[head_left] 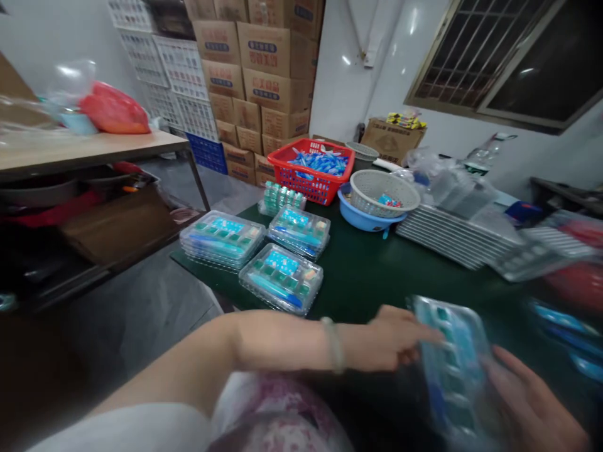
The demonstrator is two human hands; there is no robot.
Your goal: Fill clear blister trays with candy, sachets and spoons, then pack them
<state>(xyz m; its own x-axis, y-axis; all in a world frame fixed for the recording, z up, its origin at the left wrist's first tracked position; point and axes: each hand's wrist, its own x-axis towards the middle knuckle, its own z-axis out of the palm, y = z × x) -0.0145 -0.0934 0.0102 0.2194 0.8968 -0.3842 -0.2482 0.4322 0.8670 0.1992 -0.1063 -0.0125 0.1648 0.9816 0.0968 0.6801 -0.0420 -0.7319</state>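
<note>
A clear plastic case (pixel 455 370) stands tilted between my hands at the lower right, blurred by motion. It shows a row of green pieces, a light-blue packet and a dark-blue strip. My left hand (pixel 396 339), with a pale bangle at the wrist, is closed at the case's left edge, its index finger lying across the front. On the other side my right hand (pixel 537 395) grips the right edge; its fingers are smeared. Similar filled cases lie left of my hands: a stack (pixel 222 238), another stack (pixel 300 231) and a nearer pile (pixel 281 277).
Behind the cases stand a red basket (pixel 308 182) of blue packets and a grey colander (pixel 384 188) in a blue basin (pixel 362 216). Stacked clear trays (pixel 461 235) line the dark green table's (pixel 367 270) right side. Blue items (pixel 565 320) lie at far right. Cartons (pixel 268 88) rise behind.
</note>
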